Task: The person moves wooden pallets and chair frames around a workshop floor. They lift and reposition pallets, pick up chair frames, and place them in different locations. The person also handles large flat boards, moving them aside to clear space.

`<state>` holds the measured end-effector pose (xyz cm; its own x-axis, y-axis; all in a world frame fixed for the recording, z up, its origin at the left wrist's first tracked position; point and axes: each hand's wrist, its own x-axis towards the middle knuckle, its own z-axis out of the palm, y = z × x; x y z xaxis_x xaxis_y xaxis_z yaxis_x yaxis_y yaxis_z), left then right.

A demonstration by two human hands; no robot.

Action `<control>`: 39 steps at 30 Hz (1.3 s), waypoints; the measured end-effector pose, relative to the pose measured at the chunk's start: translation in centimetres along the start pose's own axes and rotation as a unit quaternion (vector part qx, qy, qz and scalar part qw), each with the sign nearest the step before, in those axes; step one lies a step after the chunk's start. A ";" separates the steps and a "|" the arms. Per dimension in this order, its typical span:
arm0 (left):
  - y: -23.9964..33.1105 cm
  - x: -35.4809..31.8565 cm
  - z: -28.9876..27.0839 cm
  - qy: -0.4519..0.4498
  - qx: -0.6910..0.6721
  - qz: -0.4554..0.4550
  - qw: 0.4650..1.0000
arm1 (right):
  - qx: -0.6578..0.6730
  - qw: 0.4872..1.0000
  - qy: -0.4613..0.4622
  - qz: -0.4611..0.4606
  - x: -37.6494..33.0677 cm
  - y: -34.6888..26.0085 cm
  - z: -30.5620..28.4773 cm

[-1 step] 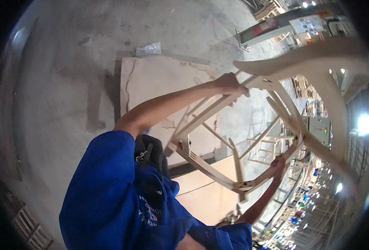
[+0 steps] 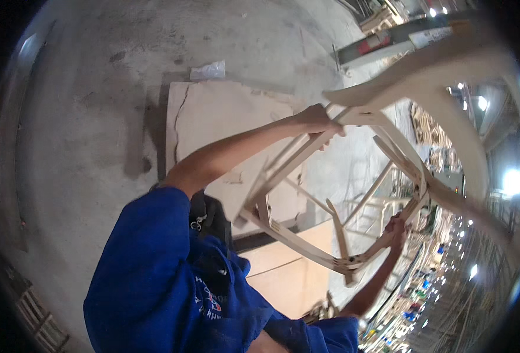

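A pale, unfinished wooden chair frame [image 2: 301, 245] is held up off the floor, tilted, with its curved parts spreading toward the right edge of the view. My left hand [image 2: 318, 120] is closed around a rail at its upper left side. My right hand [image 2: 396, 229] grips the opposite rail, lower right. Thin crossbars [image 2: 368, 195] run between the rails. A broad curved piece [image 2: 401, 73] at the top right belongs to the same frame and is partly blurred.
Beneath the frame lies a worn pale board [image 2: 213, 129], with a second tan panel [image 2: 295, 276] nearer me. A clear plastic bag [image 2: 208, 70] rests on the concrete floor [image 2: 95, 106]. Stacked wooden parts [image 2: 430, 126] stand at the right, and a slatted wooden pallet [image 2: 39, 315] at lower left.
The chair frame has shifted slightly and tilted a little, its upper curved piece moving left. Both hands keep their grip in the same places.
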<state>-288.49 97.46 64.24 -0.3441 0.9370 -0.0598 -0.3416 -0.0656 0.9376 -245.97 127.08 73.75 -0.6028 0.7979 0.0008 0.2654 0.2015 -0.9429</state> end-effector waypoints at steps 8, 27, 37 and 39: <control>-20.6 -11.6 -9.7 0.303 -0.303 -0.125 0.895 | -0.449 0.848 -0.282 -0.005 9.4 -8.3 31.0; -27.7 -22.5 -1.1 0.778 -0.451 -0.149 0.411 | -0.467 0.516 -0.667 -0.267 13.5 6.1 73.0; -22.4 -23.1 2.0 0.595 -0.374 -0.189 0.686 | -0.371 0.685 -0.541 -0.316 14.8 6.7 73.2; -20.9 -28.9 3.6 0.474 -0.348 -0.218 0.779 | -0.292 0.769 -0.461 -0.333 15.9 8.1 70.0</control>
<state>-268.26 72.98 47.58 -0.4406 0.2695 -0.8563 -0.8850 -0.2903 0.3640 -306.08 101.65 42.83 -0.9572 -0.2804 -0.0718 -0.2026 0.8262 -0.5258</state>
